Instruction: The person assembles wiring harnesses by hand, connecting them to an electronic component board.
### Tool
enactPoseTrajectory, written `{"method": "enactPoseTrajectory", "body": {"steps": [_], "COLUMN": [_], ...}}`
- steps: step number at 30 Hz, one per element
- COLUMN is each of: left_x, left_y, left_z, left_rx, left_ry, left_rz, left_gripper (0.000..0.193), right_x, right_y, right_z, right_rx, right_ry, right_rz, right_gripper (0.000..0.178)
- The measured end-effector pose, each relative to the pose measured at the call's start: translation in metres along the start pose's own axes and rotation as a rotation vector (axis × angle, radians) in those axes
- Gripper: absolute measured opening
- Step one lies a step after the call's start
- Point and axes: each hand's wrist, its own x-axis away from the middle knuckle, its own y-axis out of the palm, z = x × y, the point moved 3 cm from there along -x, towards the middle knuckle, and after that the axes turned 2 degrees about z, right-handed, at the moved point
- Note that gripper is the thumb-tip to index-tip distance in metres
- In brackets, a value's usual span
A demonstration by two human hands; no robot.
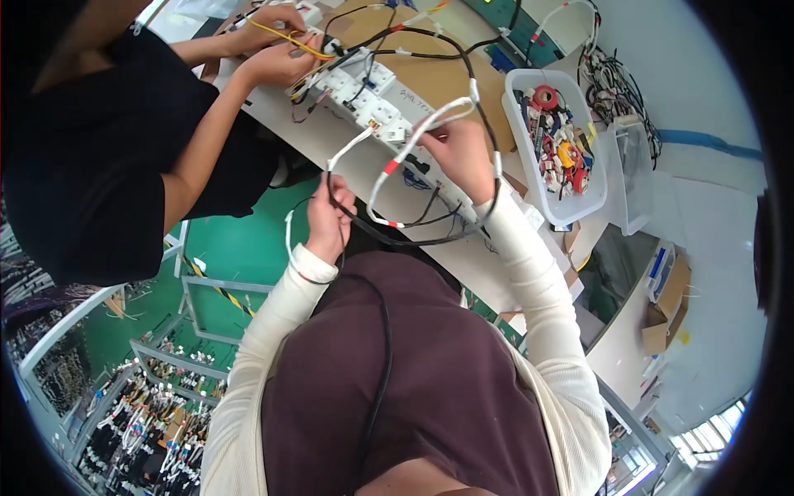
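A white worktable is being loaded along much of its top. A translucent plastic bin is being borne on its right-hand part. Immediately to the left of the bin, the tabletop is being covered by a flat sheet of brown cardboard. A slanting row of white connector blocks is being supported farther left, running from beyond the bin's far edge down toward its near-left side. Just to the right of the bin, a clear plastic container is being held up, and a cable tangle is being carried behind that container.
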Motion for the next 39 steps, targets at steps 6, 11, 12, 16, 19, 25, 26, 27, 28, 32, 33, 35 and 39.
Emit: {"method": "enactPoseTrajectory", "body": {"steps": [6,11,12,16,19,25,26,27,28,32,33,35,39], "left_x": [-0.018,-0.035,-0.038,-0.038,-0.038,-0.036,-0.037,-0.037,-0.040,-0.047,-0.050,-0.045,-0.032], "left_y": [0.021,0.064,0.062,0.063,0.065,0.065,0.063,0.060,0.054,0.038,0.031,0.031,-0.009], "left_z": [-0.027,-0.028,-0.030,-0.036,-0.034,-0.022,-0.021,-0.020,-0.021,-0.023,-0.028,-0.021,-0.007], "left_rx": [-0.177,-0.321,-0.317,-0.210,-0.238,-0.219,-0.210,-0.213,-0.212,-0.183,-0.162,-0.203,-0.972], "left_ry": [-0.089,-0.130,-0.135,-0.154,-0.166,-0.248,-0.251,-0.270,-0.269,-0.330,-0.320,-0.293,0.170], "left_rz": [-0.100,-0.166,-0.169,-0.133,-0.139,-0.225,-0.245,-0.249,-0.250,-0.267,-0.302,-0.234,-0.475], "left_gripper": [0.015,0.026,0.026,0.030,0.031,0.031,0.030,0.028,0.028,0.023,0.022,0.021,0.031], "right_x": [0.011,0.010,0.010,0.011,0.011,0.012,0.011,0.008,0.005,-0.011,-0.012,-0.015,-0.017], "right_y": [0.010,0.016,0.018,0.023,0.026,0.039,0.041,0.040,0.037,0.036,0.037,0.036,0.028], "right_z": [-0.012,-0.019,-0.020,-0.016,-0.019,-0.025,-0.025,-0.024,-0.024,-0.020,-0.019,-0.021,0.006], "right_rx": [0.165,0.241,0.248,0.125,0.093,0.367,0.361,0.344,0.345,0.355,0.422,0.527,0.384], "right_ry": [-0.101,-0.155,-0.152,-0.015,0.100,-0.093,-0.088,0.005,0.004,-0.094,-0.019,-0.079,0.192], "right_rz": [0.034,0.061,0.061,0.127,0.162,0.138,0.120,0.042,0.042,-0.096,-0.093,0.017,-0.102], "right_gripper": [0.012,0.012,0.012,0.011,0.013,0.013,0.013,0.013,0.013,0.014,0.020,0.037,0.045]}}
